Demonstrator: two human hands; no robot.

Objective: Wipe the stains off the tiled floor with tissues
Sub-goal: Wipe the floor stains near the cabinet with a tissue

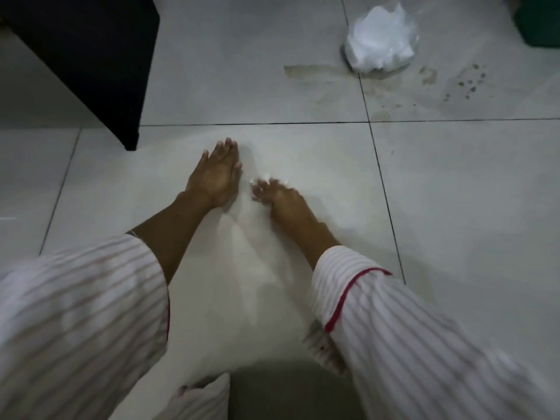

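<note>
The tiled floor [454,207] is filling the view, with a dark cabinet [91,56] standing at the far left. Brown stains [430,83] are lying at the far right, touching a plastic bag of tissues [382,40]. The left hand [213,177] is resting flat on the floor, fingers straight and released. Just beside it, the right hand [278,197] is grasping a small white tissue [263,180] under curled fingers, blurred.

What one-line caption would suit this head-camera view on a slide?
Left hand flat on the tiled floor, right hand holding a tissue; brown stains remain by the tissue bag.
</note>
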